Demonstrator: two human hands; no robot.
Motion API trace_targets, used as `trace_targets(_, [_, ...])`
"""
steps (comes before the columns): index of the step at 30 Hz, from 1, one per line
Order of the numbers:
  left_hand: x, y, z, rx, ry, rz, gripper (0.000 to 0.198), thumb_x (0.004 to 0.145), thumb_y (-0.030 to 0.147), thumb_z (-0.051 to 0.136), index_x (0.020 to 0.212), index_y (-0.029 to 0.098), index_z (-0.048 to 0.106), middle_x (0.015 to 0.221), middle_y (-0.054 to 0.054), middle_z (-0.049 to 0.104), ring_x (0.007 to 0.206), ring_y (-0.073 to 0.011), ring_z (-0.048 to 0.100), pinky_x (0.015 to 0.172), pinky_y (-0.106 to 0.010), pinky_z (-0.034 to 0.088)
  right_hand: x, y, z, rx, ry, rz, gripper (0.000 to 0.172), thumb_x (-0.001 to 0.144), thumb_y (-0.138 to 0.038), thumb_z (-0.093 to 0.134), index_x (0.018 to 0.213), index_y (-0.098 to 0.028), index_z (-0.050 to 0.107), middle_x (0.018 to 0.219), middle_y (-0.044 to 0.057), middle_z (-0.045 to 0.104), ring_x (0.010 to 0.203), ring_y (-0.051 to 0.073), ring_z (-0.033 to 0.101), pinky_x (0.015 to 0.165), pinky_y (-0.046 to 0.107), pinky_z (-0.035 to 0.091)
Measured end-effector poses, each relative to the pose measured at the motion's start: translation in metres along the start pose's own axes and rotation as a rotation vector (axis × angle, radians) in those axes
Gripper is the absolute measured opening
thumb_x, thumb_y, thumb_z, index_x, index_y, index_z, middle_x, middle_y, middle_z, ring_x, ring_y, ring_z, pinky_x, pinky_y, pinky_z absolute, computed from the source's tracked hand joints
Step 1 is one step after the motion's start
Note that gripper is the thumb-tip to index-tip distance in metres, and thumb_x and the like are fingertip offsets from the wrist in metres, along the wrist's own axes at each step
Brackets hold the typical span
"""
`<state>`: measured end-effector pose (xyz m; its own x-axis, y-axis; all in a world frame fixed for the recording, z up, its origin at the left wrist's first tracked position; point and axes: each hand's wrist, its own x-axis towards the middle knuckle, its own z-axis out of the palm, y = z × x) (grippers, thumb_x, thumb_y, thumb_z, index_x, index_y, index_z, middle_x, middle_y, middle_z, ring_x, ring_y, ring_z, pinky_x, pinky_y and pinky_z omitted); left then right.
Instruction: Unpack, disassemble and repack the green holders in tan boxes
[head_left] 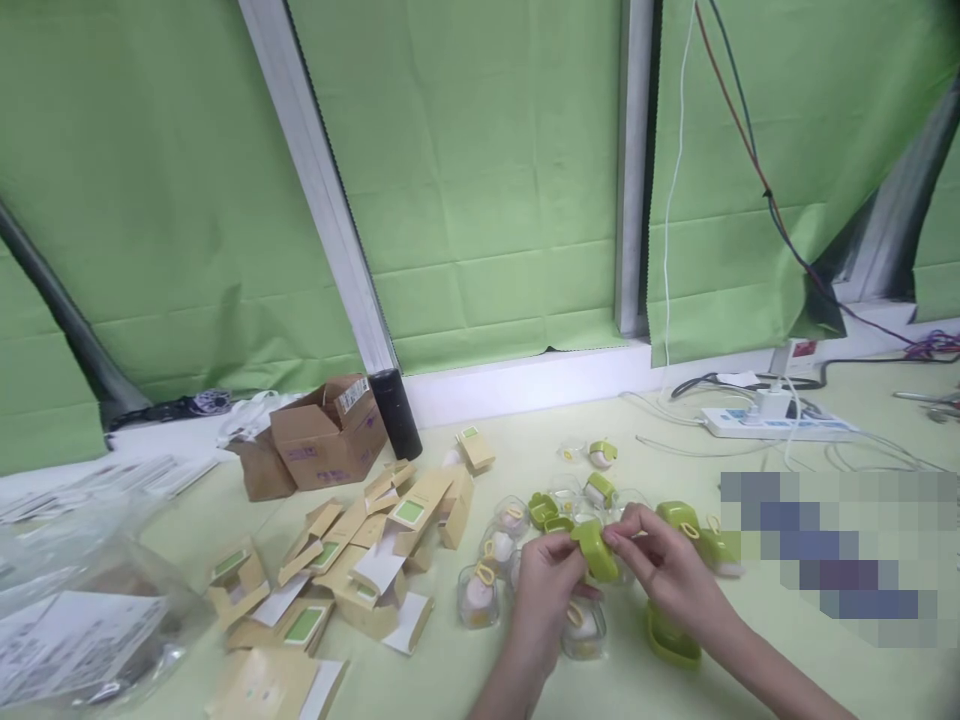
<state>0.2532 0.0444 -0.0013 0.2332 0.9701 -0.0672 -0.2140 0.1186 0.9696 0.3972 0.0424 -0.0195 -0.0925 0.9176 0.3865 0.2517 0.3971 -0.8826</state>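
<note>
A small green plastic lid (598,553) is pinched between my left hand (551,575) and my right hand (654,555) above the table. Both hands have their fingers closed on its edges. Beneath and around them sit several small clear cases with pale round contents, such as one clear case (478,597) with a yellow loop, left of my left hand. Another clear case (583,632) stands just below the hands. A green open shell (673,640) lies under my right wrist, and a green case (679,518) sits beyond my right hand.
Opened tan boxes (352,560) are heaped on the left. A clear plastic bag (82,620) lies at far left. Behind are a brown carton (326,435), a black cylinder (397,413) and a power strip (772,424) with loose cables. Green cloth (487,180) covers the windows.
</note>
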Motion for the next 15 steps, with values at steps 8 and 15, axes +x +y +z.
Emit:
trace_targets(8, [-0.002, 0.006, 0.007, -0.233, -0.142, -0.045, 0.031, 0.067, 0.035, 0.07, 0.084, 0.01, 0.066, 0.079, -0.008, 0.063, 0.072, -0.0149, 0.057, 0.069, -0.027, 0.048, 0.008, -0.008, -0.01, -0.051, -0.103, -0.031, 0.022, 0.09, -0.043, 0.039, 0.094, -0.024, 0.049, 0.089, 0.002, 0.056, 0.063, 0.013, 0.055, 0.051, 0.024, 0.047])
trace_targets(15, [0.03, 0.007, 0.031, 0.19, -0.118, 0.144, 0.013, 0.067, 0.027, 0.06, 0.07, 0.015, 0.056, 0.066, 0.0, 0.053, 0.063, -0.0126, 0.049, 0.063, -0.026, 0.039, 0.015, -0.021, -0.055, -0.269, -0.146, -0.022, 0.024, 0.083, -0.035, 0.053, 0.104, -0.025, 0.056, 0.097, 0.002, 0.061, 0.043, 0.007, 0.043, 0.043, 0.023, 0.04])
